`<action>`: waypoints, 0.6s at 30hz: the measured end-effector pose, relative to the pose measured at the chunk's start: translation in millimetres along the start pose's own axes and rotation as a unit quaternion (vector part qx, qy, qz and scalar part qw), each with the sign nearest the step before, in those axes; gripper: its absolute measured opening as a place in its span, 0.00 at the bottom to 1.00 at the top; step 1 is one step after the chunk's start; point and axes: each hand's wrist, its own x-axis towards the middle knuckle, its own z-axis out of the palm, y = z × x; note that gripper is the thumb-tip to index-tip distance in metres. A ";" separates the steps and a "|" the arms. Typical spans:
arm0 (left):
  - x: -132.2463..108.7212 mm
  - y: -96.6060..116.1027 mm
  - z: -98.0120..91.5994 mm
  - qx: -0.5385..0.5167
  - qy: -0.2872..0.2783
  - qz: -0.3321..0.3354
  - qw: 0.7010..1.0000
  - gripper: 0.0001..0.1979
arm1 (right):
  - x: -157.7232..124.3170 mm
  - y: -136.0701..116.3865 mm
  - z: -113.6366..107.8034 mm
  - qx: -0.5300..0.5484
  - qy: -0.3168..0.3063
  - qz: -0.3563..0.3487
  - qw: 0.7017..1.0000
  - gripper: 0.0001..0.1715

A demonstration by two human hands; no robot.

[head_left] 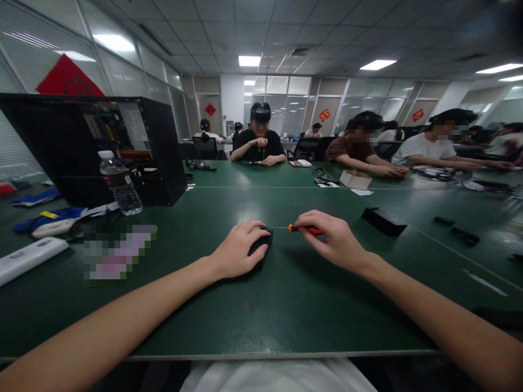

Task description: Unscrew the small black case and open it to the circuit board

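Observation:
My right hand (333, 239) is closed around the orange-and-black handle of a screwdriver (312, 230). The screwdriver's thin shaft points left, and its tip reaches the upper edge of a small black object (261, 243). That object rests on the green table, with my left hand (239, 247) wrapped over its left side, fingers on top and thumb along the near side. Much of it is covered by the hand, so its exact kind is hidden. Whether the tip sits in a screw is too small to tell.
An open black computer case (163, 147) stands at the left, a water bottle (125, 188) before it. A white power strip (32, 258) lies nearer. On the right are a black box-like part (383, 221) and a cardboard box (355, 179). Several people sit across the table (229, 326).

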 end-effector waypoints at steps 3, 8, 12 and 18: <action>-1.4 -0.5 0.3 -0.026 -0.034 0.020 0.999 0.21 | -1.0 1.1 1.7 -0.004 -0.013 0.007 1.000 0.09; -1.2 -1.6 -0.9 -0.068 -0.038 -0.009 0.997 0.27 | -0.4 1.2 -1.5 -0.002 0.005 0.035 0.999 0.07; -1.1 -2.9 2.9 -0.088 -0.030 -0.046 0.995 0.35 | -0.5 2.3 -3.9 -0.007 0.046 0.058 0.997 0.05; 0.4 -6.2 -1.9 -0.066 -0.057 -0.018 0.996 0.40 | -0.4 0.8 -2.4 -0.009 0.046 0.051 0.998 0.06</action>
